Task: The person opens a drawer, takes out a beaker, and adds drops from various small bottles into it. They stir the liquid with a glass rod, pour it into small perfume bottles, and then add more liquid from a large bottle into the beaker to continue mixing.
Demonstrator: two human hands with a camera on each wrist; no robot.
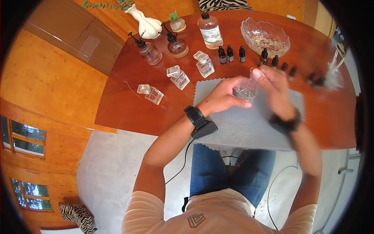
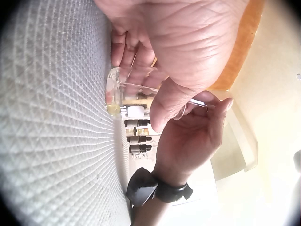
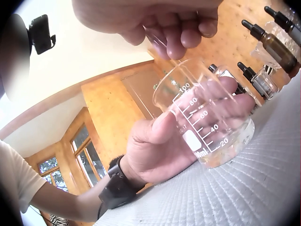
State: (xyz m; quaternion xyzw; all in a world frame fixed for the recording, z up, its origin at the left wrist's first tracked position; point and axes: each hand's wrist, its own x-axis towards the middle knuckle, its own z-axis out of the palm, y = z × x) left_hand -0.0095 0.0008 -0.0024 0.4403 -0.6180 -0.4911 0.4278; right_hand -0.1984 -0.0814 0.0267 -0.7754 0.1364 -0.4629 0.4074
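My left hand (image 1: 223, 96) holds a small glass beaker (image 3: 207, 127) low over the grey mat (image 1: 237, 124), thumb on one side and fingers behind the glass. White marks run up to 100 on its wall. A shallow layer of clear liquid (image 1: 245, 94) lies at the bottom. Above the rim my right hand (image 1: 277, 86) pinches a thin, clear rod (image 2: 197, 102) between thumb and fingers. Its lower part slants toward the beaker's mouth in the right wrist view. The beaker leans slightly in the head view.
Several dark dropper bottles (image 1: 242, 54) line the mat's far side. Three square glass bottles (image 1: 154, 95) stand left. Behind them are two spray bottles (image 1: 178, 47), a large labelled bottle (image 1: 210, 33), a glass bowl (image 1: 286, 41), a white vase (image 1: 146, 25) and a small potted plant (image 1: 177, 24).
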